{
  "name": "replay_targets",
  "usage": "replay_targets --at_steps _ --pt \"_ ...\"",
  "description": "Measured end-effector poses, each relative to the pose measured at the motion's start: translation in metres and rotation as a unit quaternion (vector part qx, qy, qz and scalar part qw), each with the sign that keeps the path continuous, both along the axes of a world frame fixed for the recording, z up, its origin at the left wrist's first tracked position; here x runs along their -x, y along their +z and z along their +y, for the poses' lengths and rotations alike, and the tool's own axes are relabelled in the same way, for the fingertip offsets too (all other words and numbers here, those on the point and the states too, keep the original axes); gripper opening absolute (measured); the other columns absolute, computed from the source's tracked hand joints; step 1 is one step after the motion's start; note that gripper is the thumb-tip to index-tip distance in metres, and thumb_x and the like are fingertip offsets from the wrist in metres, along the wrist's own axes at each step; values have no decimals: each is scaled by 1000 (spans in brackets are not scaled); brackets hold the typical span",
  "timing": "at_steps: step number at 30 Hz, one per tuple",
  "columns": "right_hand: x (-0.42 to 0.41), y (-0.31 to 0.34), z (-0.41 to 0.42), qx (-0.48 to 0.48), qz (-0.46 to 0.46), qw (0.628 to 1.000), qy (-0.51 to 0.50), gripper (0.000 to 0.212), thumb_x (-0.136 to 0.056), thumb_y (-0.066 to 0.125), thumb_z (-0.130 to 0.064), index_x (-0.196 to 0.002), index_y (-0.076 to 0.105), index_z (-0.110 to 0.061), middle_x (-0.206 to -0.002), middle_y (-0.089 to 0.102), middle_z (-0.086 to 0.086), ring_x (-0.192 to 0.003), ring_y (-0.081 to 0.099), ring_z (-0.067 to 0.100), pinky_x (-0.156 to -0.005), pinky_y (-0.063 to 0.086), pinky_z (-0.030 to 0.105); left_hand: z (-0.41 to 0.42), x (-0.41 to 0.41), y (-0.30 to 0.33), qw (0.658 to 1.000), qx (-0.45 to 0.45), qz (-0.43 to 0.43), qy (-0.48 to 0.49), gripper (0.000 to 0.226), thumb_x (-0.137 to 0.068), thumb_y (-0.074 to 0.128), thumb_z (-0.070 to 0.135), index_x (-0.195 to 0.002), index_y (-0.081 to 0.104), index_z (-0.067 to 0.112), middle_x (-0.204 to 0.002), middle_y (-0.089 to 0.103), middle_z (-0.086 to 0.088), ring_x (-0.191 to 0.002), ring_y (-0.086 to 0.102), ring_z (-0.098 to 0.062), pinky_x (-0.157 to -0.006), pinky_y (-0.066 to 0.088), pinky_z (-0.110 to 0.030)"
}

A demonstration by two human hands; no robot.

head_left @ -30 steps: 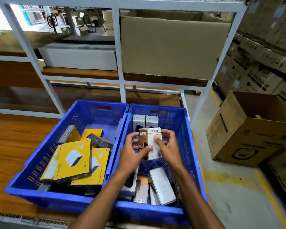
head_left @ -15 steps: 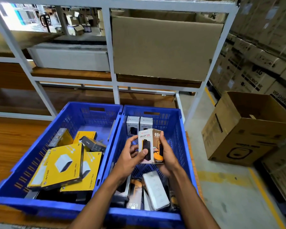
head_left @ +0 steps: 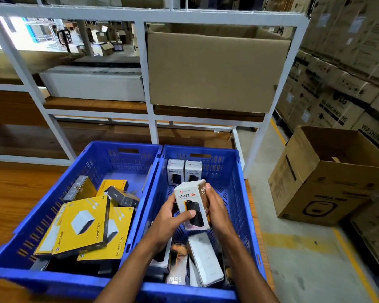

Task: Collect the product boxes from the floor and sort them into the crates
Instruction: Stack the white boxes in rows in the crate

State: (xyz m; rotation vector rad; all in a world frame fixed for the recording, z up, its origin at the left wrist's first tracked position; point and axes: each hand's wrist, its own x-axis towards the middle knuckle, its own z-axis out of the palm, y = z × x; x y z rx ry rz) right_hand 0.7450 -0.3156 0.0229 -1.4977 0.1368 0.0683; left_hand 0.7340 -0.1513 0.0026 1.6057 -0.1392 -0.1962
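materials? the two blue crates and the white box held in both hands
Two blue slotted crates: likely moulded plastic, semi-gloss; uniform colour, vent slots, handle cutouts. White Halley 20K box, held by left hand and right hand: apparently printed cardboard, smooth; crisp folded edges.

Both hands forward, fingers curled, thumbs pressing inward

Crates: blue moulded plastic, slotted walls, slight sheen. Held box: white printed card, glossy; yellow boxes: glossy card. Worktop: wood-grain, smooth; shelf frame: white painted metal; cartons: matt brown corrugated cardboard.
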Motion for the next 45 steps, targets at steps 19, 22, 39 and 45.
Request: replay_targets --at_steps 19,22,39,45 --pt "-77 -20 -54 298 -18 954 -17 83 -90 65 -2 -152 39 -49 -123 42 4 -113 57 21 -106 52 39 -37 -103 5 965 -235 -113 1 71 -91 77 13 -151 41 23 -131 63 4 -106 67 -6 -79 51 -8" --pt "-97 -29 -59 311 6 949 -41 86 -81 54 -1 -154 39 -46 -123 55 9 -118 57 23 -100 53 37 -54 -123 -5 964 -244 -106 10 66 -93 74 7 -150 42 20 -138 59 -1 -112 66 -13 -82 55 -17" --pt "-181 -62 -56 220 144 964 -36 49 -103 45 -15 -151 38 -21 -132 61 8 -106 57 23 -92 46 32 -91 -191 -50 935 -345 -79 12 75 -89 65 7 -156 32 18 -134 52 -12 -133 42 -31 -109 37 -37" --pt "-194 -81 -55 177 177 965 -78 36 -111 39 -22 -143 49 -9 -138 61 15 -122 60 33 -95 44 31 -88 -193 -63 868 -473 -144 -43 75 -89 64 20 -158 34 24 -169 18 -4 -149 18 -30 -118 28 -50"
